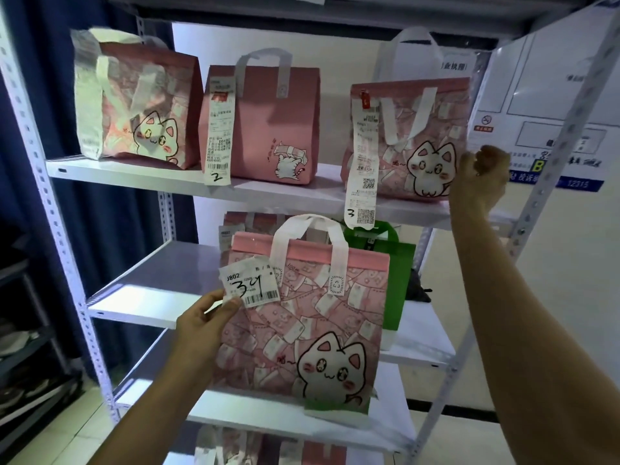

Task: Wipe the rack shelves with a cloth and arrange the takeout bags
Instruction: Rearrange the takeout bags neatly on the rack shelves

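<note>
The pink cat-print takeout bag with white handles (302, 327) stands at the front of the white metal middle shelf (141, 297), and your left hand (201, 325) pinches its white paper receipt tag marked 34 (250, 285) between thumb and fingers (231, 305).

Your right hand (479, 177) is up at the right side of the pink cat-print bag tagged 3 (409, 139) on the upper shelf (188, 179); its fingers are curled, but you cannot tell from here whether they grip the bag.

Two more pink bags (265, 125) stand to the left on that shelf, and a green bag (397, 283) stands behind the front one.

No cloth shows, so you appear to be arranging. Next, probably read the tag and place this bag in number order, upright, tag facing out.
</note>
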Demonstrator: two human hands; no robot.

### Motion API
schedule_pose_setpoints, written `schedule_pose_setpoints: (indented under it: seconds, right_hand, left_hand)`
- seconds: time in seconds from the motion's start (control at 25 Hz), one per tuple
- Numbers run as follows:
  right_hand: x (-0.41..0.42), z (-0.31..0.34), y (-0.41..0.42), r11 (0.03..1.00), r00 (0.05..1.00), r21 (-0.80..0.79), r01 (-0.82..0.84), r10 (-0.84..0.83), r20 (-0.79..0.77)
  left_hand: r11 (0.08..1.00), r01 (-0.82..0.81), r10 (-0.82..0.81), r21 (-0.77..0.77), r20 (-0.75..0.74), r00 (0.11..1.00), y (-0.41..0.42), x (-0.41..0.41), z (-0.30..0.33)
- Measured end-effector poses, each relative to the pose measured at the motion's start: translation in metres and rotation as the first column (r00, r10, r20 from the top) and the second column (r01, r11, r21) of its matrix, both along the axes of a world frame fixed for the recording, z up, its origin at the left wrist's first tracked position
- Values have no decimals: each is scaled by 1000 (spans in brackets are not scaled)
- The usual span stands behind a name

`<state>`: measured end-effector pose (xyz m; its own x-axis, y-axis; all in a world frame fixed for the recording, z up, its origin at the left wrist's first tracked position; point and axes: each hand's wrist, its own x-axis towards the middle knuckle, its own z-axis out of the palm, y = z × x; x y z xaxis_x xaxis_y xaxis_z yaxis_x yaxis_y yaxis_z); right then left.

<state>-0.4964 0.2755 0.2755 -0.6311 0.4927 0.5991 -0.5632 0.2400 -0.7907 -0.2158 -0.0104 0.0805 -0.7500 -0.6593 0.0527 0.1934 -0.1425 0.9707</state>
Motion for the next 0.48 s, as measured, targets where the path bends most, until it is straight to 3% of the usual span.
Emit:
schedule_pose_setpoints:
  seconds: [0.2,0.36,0.48]
  right_hand:
    - [109,-82,-19,978,977,-52,-200,195,-90]
    - [197,-172,-44,918,917,-95,-386,393,68]
    - [257,-220,-67,909,888,-55,-414,416,197]
  left_hand:
    - [999,50,-49,23,-26,998,-3,15,-6]
    - [998,55,-54,30,-25,998,-14,36,-18]
    - [1000,8,-8,18,6,1000,-26,56,-32]
